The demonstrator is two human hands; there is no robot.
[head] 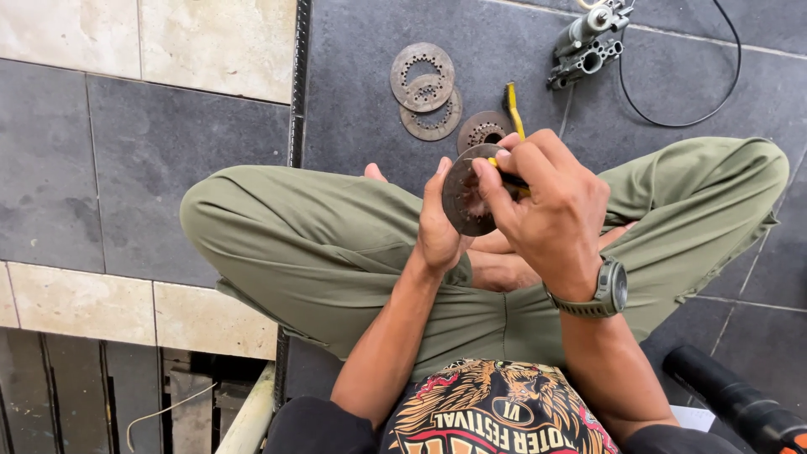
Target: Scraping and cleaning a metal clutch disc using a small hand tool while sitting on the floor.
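Left hand (439, 220) cups a round, rusty brown metal disc (464, 202) by its edge, holding it upright over the person's crossed legs, its face turned toward the right hand (546, 210). That right hand is clenched around a yellow-handled tool (513, 113), whose yellow end sticks up past the knuckles while its working end meets the disc. A grey wristwatch (609, 290) sits on the right wrist.

The person sits cross-legged in olive green trousers (319, 244) on a floor (168, 151) of large dark grey stone tiles with pale grout lines. On the floor just beyond the knees lie two flat rusty rings (424, 88) with holes around them, one overlapping the other, and a smaller round toothed part (483, 130) lies near them, just behind the held disc. Farther off, at the top edge, rests a grey metal engine part (588, 46) with a black cable (706, 113) curving away from it across the tiles.

To the left, a dark metal strip (296, 109) runs along the floor, and past it lighter beige tiles (151, 38) border the grey ones. At the lower left, dark wooden slats (67, 395) and a pale pipe (252, 412) are seen. A black cylindrical handle (731, 399) with an orange tip lies at the lower right.
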